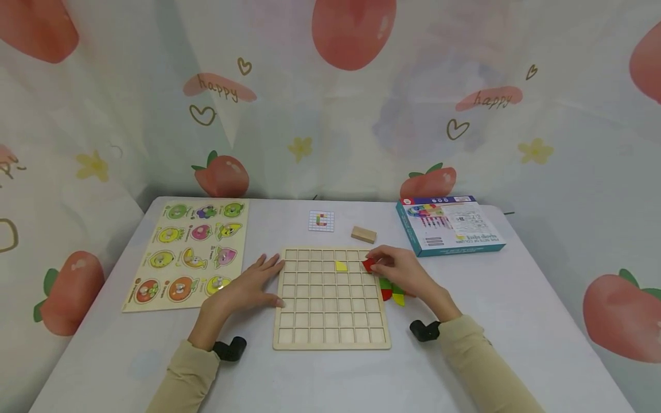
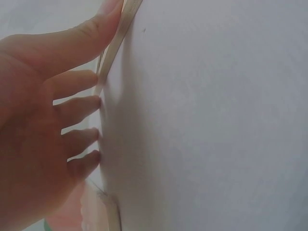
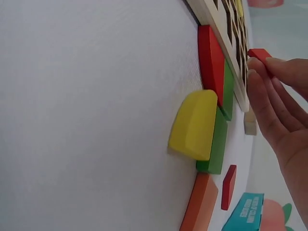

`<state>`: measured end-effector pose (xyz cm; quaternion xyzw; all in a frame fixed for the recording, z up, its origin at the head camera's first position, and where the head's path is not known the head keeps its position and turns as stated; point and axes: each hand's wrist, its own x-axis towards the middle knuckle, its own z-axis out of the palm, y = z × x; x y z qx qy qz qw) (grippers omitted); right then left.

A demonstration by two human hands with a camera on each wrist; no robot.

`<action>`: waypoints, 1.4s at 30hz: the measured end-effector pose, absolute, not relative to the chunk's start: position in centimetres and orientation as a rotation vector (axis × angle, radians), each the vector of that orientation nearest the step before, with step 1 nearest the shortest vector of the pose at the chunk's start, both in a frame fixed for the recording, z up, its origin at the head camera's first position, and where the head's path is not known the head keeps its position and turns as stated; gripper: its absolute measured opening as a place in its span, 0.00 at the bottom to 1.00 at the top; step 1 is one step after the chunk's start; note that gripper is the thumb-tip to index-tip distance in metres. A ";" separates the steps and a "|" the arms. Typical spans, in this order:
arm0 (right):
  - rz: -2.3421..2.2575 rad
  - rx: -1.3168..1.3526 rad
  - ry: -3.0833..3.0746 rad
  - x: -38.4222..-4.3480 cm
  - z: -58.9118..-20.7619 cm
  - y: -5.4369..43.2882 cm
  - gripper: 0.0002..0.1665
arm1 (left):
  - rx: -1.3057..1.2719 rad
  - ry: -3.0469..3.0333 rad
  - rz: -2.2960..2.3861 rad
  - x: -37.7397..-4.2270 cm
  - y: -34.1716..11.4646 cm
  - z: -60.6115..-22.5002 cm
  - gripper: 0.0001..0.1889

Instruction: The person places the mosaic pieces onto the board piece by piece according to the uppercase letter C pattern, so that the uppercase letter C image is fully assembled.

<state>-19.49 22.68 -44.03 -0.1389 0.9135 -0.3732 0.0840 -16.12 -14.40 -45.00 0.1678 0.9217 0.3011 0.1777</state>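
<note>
A wooden grid board [image 1: 330,298] lies in the middle of the table, with a yellow square block [image 1: 341,266] in one of its upper cells. My right hand [image 1: 405,272] pinches a red block [image 3: 260,54] between thumb and fingertips over the board's upper right corner. My left hand [image 1: 248,289] rests along the board's left edge, fingers spread and fingertips touching the rim. Beside the board's right edge, partly under my right hand, lie a yellow rounded block [image 3: 194,125], a red block [image 3: 211,62], green blocks [image 3: 219,139] and an orange block [image 3: 199,202].
A small pattern card [image 1: 321,221] and a plain wooden block [image 1: 364,234] lie behind the board. To the left is a fruit puzzle board [image 1: 188,252]; a blue-edged box [image 1: 449,226] sits at the back right. Another red piece [image 3: 229,186] lies near the orange block.
</note>
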 end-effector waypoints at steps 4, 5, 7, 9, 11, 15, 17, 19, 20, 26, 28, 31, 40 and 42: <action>-1.124 -0.424 2.715 -19.6 -43.9 21.9 0.19 | 0.471 2.612 0.844 -16.2 -14.4 -45.1 0.49; -1.121 -0.426 2.715 -19.7 -43.8 21.6 0.19 | 0.471 2.612 0.843 -16.3 -14.3 -45.1 0.49; -1.121 -0.430 2.709 -19.8 -43.7 21.1 0.20 | 0.472 2.613 0.842 -16.3 -14.4 -45.2 0.49; -1.115 -0.447 2.708 -20.0 -43.6 20.6 0.20 | 0.472 2.614 0.840 -16.4 -14.4 -45.2 0.49; -1.116 -0.462 2.700 -20.1 -43.6 20.2 0.20 | 0.471 2.615 0.836 -16.4 -14.4 -45.3 0.49; -1.118 -0.479 2.697 -20.5 -43.7 19.2 0.20 | 0.471 2.619 0.828 -16.4 -14.5 -45.4 0.50; -1.118 -0.466 2.692 -20.7 -43.8 18.7 0.20 | 0.478 2.623 0.820 -16.4 -14.5 -45.4 0.50; -1.111 -0.473 2.685 -20.9 -43.9 18.2 0.19 | 0.489 2.627 0.814 -16.4 -14.5 -45.4 0.50; -1.099 -0.484 2.685 -20.9 -44.0 17.9 0.19 | 0.495 2.631 0.809 -16.4 -14.5 -45.4 0.50; -1.065 -0.575 2.687 -21.4 -44.2 16.6 0.17 | 0.505 2.644 0.802 -16.4 -14.5 -45.5 0.51; -1.068 -0.603 2.675 -21.6 -44.2 16.3 0.16 | 0.503 2.648 0.798 -16.5 -14.5 -45.5 0.51; -1.051 -0.628 2.670 -21.8 -44.2 15.9 0.16 | 0.499 2.652 0.791 -16.4 -14.5 -45.4 0.52; -0.962 -0.659 2.712 -22.1 -44.4 15.2 0.15 | 0.480 2.643 0.800 -16.4 -14.4 -45.3 0.52; -0.942 -0.676 2.724 -22.0 -44.3 15.1 0.15 | 0.479 2.645 0.797 -16.4 -14.4 -45.4 0.52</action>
